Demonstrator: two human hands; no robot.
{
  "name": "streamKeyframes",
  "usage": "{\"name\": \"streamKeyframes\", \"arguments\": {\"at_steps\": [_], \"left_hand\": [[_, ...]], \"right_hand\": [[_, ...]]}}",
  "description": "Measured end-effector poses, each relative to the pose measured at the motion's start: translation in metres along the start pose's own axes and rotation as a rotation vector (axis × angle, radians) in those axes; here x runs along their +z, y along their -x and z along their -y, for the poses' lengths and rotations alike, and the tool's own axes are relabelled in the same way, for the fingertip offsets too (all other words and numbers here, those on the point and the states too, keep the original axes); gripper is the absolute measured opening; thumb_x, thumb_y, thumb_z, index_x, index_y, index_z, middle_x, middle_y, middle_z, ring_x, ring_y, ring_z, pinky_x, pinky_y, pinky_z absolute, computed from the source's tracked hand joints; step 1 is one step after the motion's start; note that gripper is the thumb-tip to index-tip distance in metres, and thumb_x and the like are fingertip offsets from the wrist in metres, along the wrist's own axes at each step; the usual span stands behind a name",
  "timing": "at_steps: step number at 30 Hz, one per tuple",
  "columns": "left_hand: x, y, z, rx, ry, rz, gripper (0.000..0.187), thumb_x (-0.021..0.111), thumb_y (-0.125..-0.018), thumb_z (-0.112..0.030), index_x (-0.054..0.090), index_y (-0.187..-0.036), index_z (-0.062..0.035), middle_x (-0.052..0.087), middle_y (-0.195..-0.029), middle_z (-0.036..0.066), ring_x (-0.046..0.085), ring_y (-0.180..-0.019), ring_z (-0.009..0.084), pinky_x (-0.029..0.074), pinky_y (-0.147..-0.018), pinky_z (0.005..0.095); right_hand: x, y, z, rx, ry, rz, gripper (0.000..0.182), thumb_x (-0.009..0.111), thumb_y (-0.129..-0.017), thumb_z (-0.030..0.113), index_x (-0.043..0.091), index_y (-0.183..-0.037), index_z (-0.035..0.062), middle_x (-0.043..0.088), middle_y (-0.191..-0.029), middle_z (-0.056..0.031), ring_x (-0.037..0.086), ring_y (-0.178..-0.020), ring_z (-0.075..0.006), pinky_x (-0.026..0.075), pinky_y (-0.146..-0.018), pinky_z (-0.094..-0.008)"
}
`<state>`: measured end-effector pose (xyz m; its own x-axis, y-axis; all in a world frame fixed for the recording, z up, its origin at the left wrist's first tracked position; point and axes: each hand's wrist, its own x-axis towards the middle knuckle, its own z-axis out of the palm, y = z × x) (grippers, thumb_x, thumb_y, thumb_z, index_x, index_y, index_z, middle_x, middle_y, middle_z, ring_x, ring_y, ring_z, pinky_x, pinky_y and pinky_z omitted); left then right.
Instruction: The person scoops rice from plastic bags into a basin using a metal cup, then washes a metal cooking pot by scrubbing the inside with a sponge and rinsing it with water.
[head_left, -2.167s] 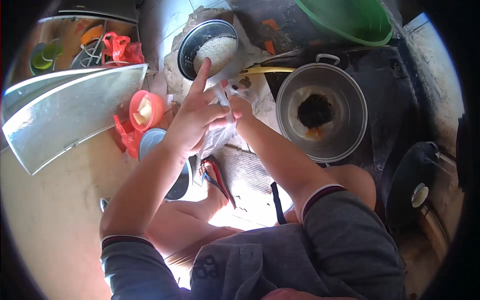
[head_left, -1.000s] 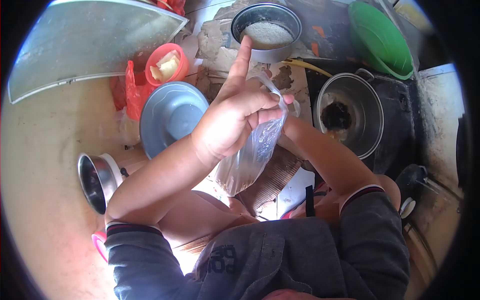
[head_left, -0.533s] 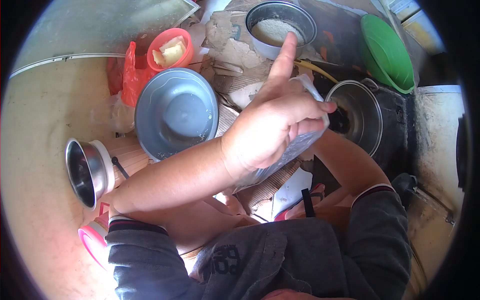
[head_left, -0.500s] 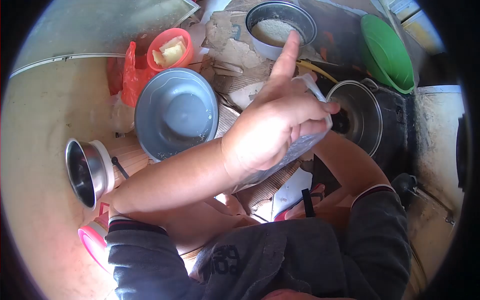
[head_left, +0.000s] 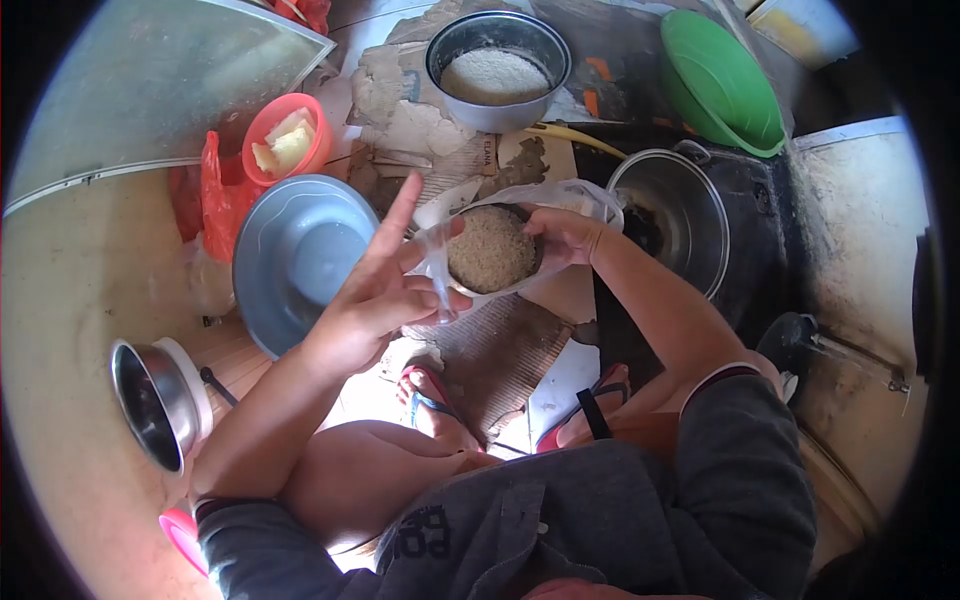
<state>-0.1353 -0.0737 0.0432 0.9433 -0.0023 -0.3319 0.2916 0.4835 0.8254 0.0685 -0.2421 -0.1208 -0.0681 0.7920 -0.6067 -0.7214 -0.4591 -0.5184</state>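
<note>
A clear plastic bag (head_left: 590, 196) is held up in front of my body. In its mouth sits a round dark-rimmed cup filled with pale brown, rice-like grain (head_left: 492, 250). My left hand (head_left: 375, 300) pinches the left edge of the bag, its index finger stretched out and upward. From the other side my right hand (head_left: 568, 237) grips the cup's rim, with its thumb over the edge; the other fingers are partly hidden by the bag. Beyond the bag stands a dark-lined pot (head_left: 498, 118) holding whitish grain.
To the left are a blue-grey basin (head_left: 262, 260) and a red bowl (head_left: 313, 160) of pale yellow pieces. A glass-lidded pot (head_left: 700, 215) and a green basin (head_left: 725, 90) are at right. Lower left lies a steel bowl (head_left: 145, 405). Cardboard (head_left: 500, 350) covers the floor.
My left hand has drawn back left and down from across the bag. The bag's mouth has turned toward me, showing the cup of grain and my right hand. The view has shifted slightly.
</note>
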Motion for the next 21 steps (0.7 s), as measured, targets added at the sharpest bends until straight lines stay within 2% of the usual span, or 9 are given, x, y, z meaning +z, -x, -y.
{"name": "streamKeyframes", "arguments": {"at_steps": [2,6,9,11,12,14,17,19,21], "left_hand": [[-0.006,-0.005,0.004,0.005,-0.014,0.015,0.095,0.049,-0.067,0.003,-0.003,-0.140,-0.0298,0.020,-0.141,0.020,0.059,-0.091,0.0211,0.047,-0.077,0.0315],[-0.016,-0.008,0.003,0.032,0.019,-0.009,0.094,0.050,-0.068,0.001,-0.002,-0.140,-0.0299,0.018,-0.141,0.019,0.058,-0.091,0.0205,0.047,-0.076,0.0309],[-0.033,-0.008,0.005,0.020,0.014,-0.085,0.090,0.050,-0.069,0.000,0.002,-0.141,-0.0255,0.019,-0.142,0.015,0.058,-0.088,0.0194,0.047,-0.076,0.0300],[-0.048,-0.006,0.012,-0.050,0.055,-0.183,0.084,0.050,-0.069,-0.001,0.011,-0.141,-0.0192,0.020,-0.143,0.011,0.058,-0.086,0.0184,0.047,-0.076,0.0288],[-0.056,-0.004,0.017,-0.059,0.053,-0.220,0.078,0.050,-0.069,-0.001,0.018,-0.139,-0.0129,0.022,-0.142,0.008,0.058,-0.085,0.0174,0.047,-0.076,0.0280],[-0.074,0.002,0.029,-0.080,0.056,-0.257,0.076,0.051,-0.070,0.000,0.020,-0.139,-0.0111,0.025,-0.141,0.008,0.058,-0.085,0.0170,0.047,-0.076,0.0278],[-0.093,0.008,0.051,-0.119,0.089,-0.271,0.073,0.051,-0.071,0.000,0.023,-0.138,-0.0097,0.030,-0.138,0.008,0.057,-0.085,0.0175,0.046,-0.077,0.0289],[-0.102,0.015,0.065,-0.118,0.124,-0.275,0.072,0.052,-0.072,0.000,0.024,-0.137,-0.0100,0.032,-0.137,0.008,0.057,-0.085,0.0184,0.045,-0.079,0.0302],[-0.096,0.013,0.077,-0.339,0.176,-0.255,0.068,0.052,-0.074,0.002,0.026,-0.136,-0.0094,0.034,-0.134,0.007,0.057,-0.084,0.0184,0.047,-0.077,0.0306]], "right_hand": [[-0.015,-0.008,-0.008,0.037,-0.123,-0.133,0.045,0.058,-0.070,0.017,0.050,-0.113,0.0055,0.053,-0.104,-0.0078,0.052,-0.096,-0.0232,0.045,-0.082,-0.0390],[-0.016,-0.004,-0.012,-0.014,-0.154,-0.155,0.039,0.058,-0.070,0.019,0.053,-0.107,0.0049,0.056,-0.101,-0.0072,0.054,-0.091,-0.0217,0.045,-0.079,-0.0356],[-0.005,0.009,0.002,-0.086,-0.122,-0.071,0.042,0.058,-0.071,0.020,0.052,-0.109,0.0053,0.055,-0.104,-0.0073,0.054,-0.094,-0.0201,0.044,-0.083,-0.0357],[0.004,0.015,0.010,-0.104,-0.138,-0.068,0.048,0.057,-0.072,0.021,0.048,-0.116,0.0046,0.055,-0.108,-0.0079,0.053,-0.099,-0.0198,0.042,-0.088,-0.0349],[0.015,0.019,0.018,-0.095,-0.123,-0.068,0.048,0.057,-0.072,0.021,0.048,-0.116,0.0046,0.055,-0.108,-0.0079,0.053,-0.099,-0.0198,0.042,-0.088,-0.0349],[0.040,0.029,0.037,-0.187,-0.044,-0.001,0.055,0.055,-0.073,0.022,0.042,-0.123,0.0041,0.053,-0.113,-0.0086,0.051,-0.105,-0.0204,0.040,-0.092,-0.0359],[0.069,0.029,0.055,-0.227,0.017,0.008,0.060,0.056,-0.071,0.024,0.041,-0.123,-0.0009,0.053,-0.117,-0.0132,0.052,-0.107,-0.0246,0.039,-0.094,-0.0385],[0.096,0.020,0.069,-0.218,0.013,0.101,0.061,0.056,-0.072,0.025,0.039,-0.125,0.0000,0.049,-0.121,-0.0140,0.049,-0.111,-0.0240,0.038,-0.094,-0.0384],[0.131,0.006,0.084,-0.390,0.185,0.063,0.063,0.059,-0.073,0.023,0.035,-0.127,0.0017,0.047,-0.120,-0.0108,0.047,-0.111,-0.0231,0.036,-0.095,-0.0357]]}}
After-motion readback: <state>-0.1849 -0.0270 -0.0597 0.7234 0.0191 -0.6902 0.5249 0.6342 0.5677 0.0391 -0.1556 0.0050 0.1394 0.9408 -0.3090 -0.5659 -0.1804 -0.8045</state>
